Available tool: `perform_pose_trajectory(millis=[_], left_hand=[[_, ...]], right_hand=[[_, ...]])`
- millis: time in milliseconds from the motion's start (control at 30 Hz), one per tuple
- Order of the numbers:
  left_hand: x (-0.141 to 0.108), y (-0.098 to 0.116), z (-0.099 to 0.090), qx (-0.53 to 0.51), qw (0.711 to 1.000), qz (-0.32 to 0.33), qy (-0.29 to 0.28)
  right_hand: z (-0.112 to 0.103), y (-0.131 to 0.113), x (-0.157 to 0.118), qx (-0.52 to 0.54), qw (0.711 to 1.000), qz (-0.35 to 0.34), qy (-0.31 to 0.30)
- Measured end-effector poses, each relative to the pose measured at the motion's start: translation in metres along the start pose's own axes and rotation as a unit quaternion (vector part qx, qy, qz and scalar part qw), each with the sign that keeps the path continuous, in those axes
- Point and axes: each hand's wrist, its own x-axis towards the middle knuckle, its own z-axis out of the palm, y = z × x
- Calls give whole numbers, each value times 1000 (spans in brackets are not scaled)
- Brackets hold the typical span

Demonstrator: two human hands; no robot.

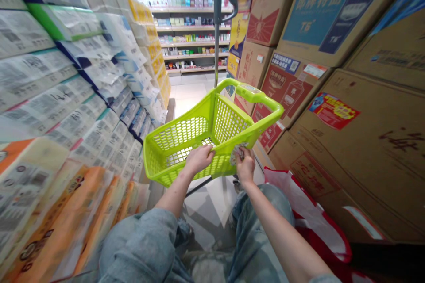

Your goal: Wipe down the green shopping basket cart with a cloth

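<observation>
A lime-green plastic shopping cart (181,130) with meshed walls stands crosswise in front of me, its handle at the upper right. My left hand (200,158) is closed over the near rim of the basket, fingers hooked inside. Further right, my right hand (245,166) pinches a crumpled greyish-white cloth (238,152) and presses it against the outer side wall below the handle. Part of the cloth is covered by my fingers. The basket's bottom shows through as a bare grid.
Stacked tissue packs (49,75) line the left side, with orange packs (66,221) close by. Cardboard cartons (365,141) wall the right. A red and white bag (308,203) lies by my right knee. A grey pole (216,53) rises behind the cart; product shelves (195,28) stand beyond.
</observation>
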Motion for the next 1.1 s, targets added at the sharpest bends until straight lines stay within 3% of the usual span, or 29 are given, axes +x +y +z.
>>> perform_pose_trajectory(millis=[100,233,367,433,600,700,1000,1100], left_hand=[[0,0,1,0,1000,-3,0],[1,-1,2,3,1000,2,9],[0,-3,2,6,1000,1,15],[0,-3,1,6,1000,-2,13],[-1,-2,1,2,1000,-5,-1],[-2,-1,0,2,1000,-7,-1],[-3,1,-1,7,1000,-7,-2],[-2,1,-1,11,1000,-7,-2]], right_hand=[[7,-13,-12,20,1000,-11,-16],[13,-33,-25,42,990,-91,-98],[11,-31,-24,30,979,-144,-139],[5,-26,-14,28,985,-136,-104],[-23,-19,20,4,996,-62,70],[-34,-16,32,3,992,-57,111],[-9,40,-5,-15,998,-52,-16],[-10,43,-3,10,999,-37,5]])
